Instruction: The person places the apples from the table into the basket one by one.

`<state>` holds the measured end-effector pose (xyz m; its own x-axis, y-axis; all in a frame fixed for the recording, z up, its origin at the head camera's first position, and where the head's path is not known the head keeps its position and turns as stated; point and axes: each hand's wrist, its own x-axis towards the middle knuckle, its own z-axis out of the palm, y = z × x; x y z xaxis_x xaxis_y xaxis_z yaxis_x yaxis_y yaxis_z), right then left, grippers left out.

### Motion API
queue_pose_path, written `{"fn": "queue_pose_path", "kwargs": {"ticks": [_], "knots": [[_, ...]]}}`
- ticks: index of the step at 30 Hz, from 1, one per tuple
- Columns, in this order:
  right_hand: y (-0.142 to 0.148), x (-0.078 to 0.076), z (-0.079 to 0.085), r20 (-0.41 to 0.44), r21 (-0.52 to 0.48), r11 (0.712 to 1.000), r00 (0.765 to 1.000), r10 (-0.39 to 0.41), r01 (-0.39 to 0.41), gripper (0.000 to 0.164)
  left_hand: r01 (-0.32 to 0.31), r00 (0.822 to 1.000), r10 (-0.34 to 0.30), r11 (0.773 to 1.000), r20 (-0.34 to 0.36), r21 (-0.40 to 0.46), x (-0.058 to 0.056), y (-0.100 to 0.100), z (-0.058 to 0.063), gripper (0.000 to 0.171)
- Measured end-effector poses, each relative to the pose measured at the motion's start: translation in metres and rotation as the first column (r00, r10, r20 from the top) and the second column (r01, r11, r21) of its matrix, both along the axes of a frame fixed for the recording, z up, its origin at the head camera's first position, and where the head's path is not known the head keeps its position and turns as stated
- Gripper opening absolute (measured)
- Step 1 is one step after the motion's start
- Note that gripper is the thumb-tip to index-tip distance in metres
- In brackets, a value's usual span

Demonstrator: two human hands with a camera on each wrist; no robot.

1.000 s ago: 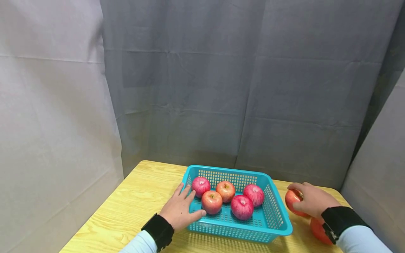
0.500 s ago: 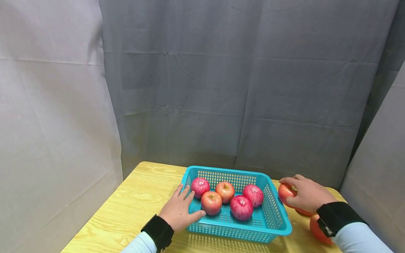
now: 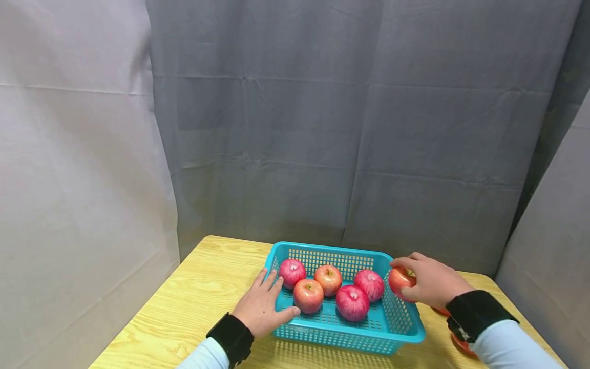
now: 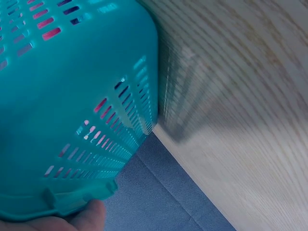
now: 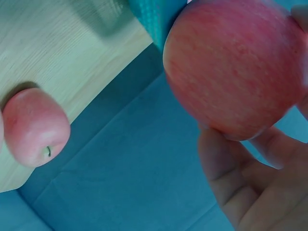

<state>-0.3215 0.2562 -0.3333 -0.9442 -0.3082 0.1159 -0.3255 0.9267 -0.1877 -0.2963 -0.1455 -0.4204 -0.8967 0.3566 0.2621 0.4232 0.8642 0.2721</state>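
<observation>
A turquoise plastic basket holds several red apples, among them a blush-orange apple and a deep pink apple. My left hand rests on its left rim with fingers spread. Fingertips touch that rim in the left wrist view. My right hand grips a red apple at the height of the right rim, just outside or above it. In the right wrist view, fingers and thumb hold this apple around its sides, off the table.
On the wooden table, right of the basket, lie more apples, partly hidden under my right wrist; one apple shows whole in the right wrist view. A grey cloth hangs behind the table, with pale cloths at both sides.
My right hand has lifted the apple from the table on the right and carried it left to the basket's right rim. The left hand and the basket have stayed put.
</observation>
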Motion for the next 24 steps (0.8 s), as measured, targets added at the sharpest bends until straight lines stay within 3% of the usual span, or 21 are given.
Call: {"fn": "queue_pose_path", "kwargs": {"ticks": [17, 24], "knots": [[-0.046, -0.003, -0.005, 0.022, 0.038, 0.998, 0.999, 0.048, -0.048, 0.066, -0.024, 1.0, 0.024, 1.0, 0.007, 0.004, -0.003, -0.001, -0.004, 0.096], [-0.066, -0.004, 0.0, 0.002, 0.056, 0.992, 0.994, 0.113, -0.112, 0.06, -0.019, 1.0, 0.019, 1.0, 0.007, 0.015, -0.004, 0.0, -0.004, 0.098]]}}
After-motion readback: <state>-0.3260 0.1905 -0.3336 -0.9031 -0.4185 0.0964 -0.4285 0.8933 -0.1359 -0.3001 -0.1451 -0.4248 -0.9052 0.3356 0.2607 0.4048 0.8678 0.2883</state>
